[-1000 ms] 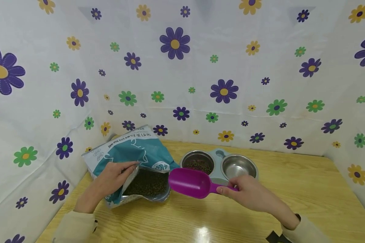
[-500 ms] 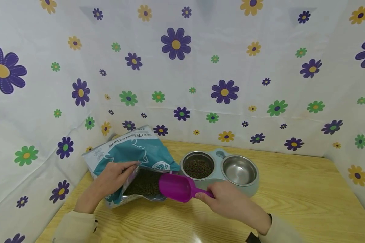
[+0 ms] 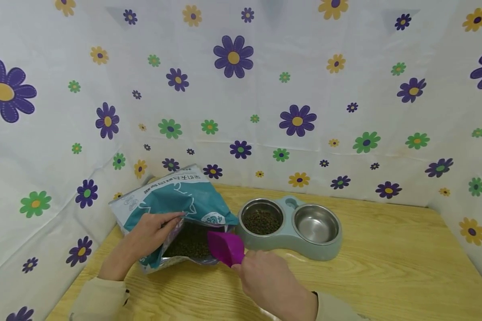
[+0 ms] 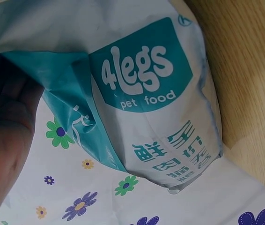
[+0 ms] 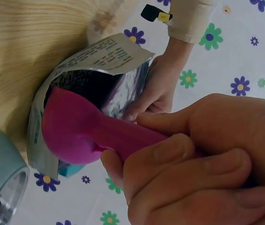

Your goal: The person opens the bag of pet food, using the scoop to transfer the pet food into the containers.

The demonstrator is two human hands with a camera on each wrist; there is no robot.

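Observation:
A teal and white pet food bag [image 3: 193,196] lies on its side at the left, its mouth toward me and brown kibble [image 3: 189,247] inside. My left hand [image 3: 150,232] holds the upper edge of that mouth, thumb against the shiny lining. In my right hand [image 3: 269,278] the handle of a magenta scoop [image 3: 226,249] is gripped. The scoop's bowl is tilted on edge, its front right at the bag's opening; the right wrist view shows its rounded back [image 5: 69,129]. Printed lettering [image 4: 139,70] on the bag faces the left wrist camera.
Right of the bag stands a pale blue-green double feeder [image 3: 283,236]. Its left steel bowl holds kibble [image 3: 261,221]; the right steel bowl [image 3: 315,225] shows bare metal. All rest on a wooden table [image 3: 389,258], with a flower-printed cloth [image 3: 265,169] behind and at the sides.
My right hand has moved left and toward me, bringing the scoop from in front of the feeder to the bag's mouth and tilting it. My left hand and the bag have stayed put.

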